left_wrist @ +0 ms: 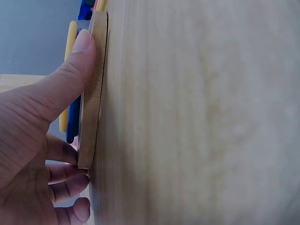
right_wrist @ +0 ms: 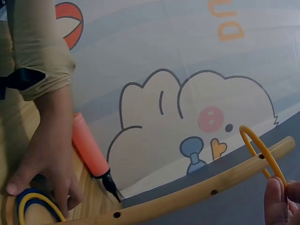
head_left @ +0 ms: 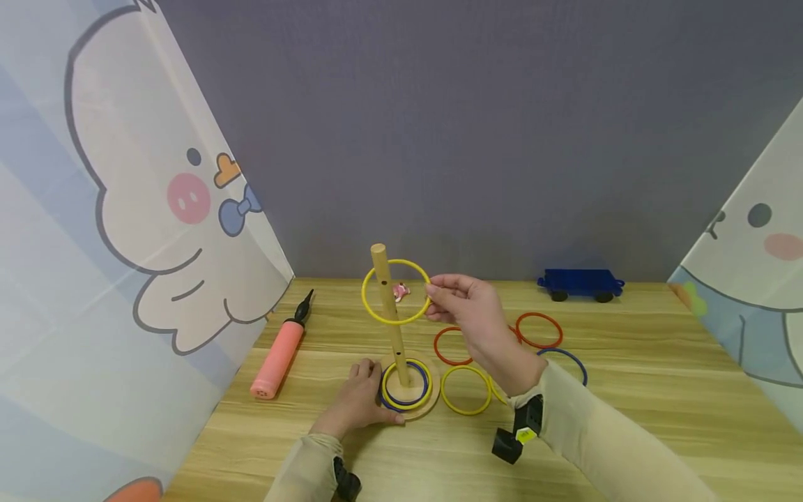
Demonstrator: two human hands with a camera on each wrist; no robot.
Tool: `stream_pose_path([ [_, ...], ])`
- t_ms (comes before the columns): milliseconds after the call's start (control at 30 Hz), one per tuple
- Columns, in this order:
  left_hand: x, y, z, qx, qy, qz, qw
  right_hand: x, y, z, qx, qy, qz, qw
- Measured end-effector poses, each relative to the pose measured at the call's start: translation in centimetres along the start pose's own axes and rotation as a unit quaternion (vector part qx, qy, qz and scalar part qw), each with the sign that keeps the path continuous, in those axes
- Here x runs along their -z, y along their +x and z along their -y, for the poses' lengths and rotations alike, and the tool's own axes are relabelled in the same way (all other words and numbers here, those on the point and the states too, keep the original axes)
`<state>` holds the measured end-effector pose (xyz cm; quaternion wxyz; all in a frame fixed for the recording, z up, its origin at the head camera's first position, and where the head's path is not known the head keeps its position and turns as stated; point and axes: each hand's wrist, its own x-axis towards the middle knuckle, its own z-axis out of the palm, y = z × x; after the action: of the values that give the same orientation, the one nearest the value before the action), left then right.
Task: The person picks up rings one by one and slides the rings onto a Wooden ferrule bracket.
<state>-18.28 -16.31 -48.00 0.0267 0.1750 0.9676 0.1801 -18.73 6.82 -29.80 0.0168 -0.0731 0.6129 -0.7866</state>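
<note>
A wooden peg [head_left: 389, 314] stands on a round wooden base [head_left: 426, 406] near the table's front. A yellow ring and a blue ring [head_left: 406, 401] lie around the peg on the base. My left hand [head_left: 359, 399] holds the base at its left edge, thumb pressed on the rim [left_wrist: 86, 54]. My right hand [head_left: 467, 307] pinches a yellow ring [head_left: 396, 291] at its right side; the ring encircles the upper part of the peg, tilted. In the right wrist view the same ring [right_wrist: 260, 150] sits over the peg [right_wrist: 197, 194] near its top.
Loose rings lie right of the base: a yellow ring [head_left: 465, 390], a red ring [head_left: 452, 346], another red ring [head_left: 539, 330], a blue ring [head_left: 567, 362]. A pink hand pump [head_left: 279, 352] lies left. A blue toy wagon [head_left: 580, 284] stands at the back. Cartoon panels flank the table [head_left: 659, 376].
</note>
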Motion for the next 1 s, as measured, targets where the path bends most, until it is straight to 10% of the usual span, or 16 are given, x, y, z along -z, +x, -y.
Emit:
stream_pose_path([
  [1000,0.2,-0.2,-0.2,-0.013,-0.003,-0.013,0.9998,2.5,-1.2,-10.9,-0.094,-0.049,-0.029,0.994],
])
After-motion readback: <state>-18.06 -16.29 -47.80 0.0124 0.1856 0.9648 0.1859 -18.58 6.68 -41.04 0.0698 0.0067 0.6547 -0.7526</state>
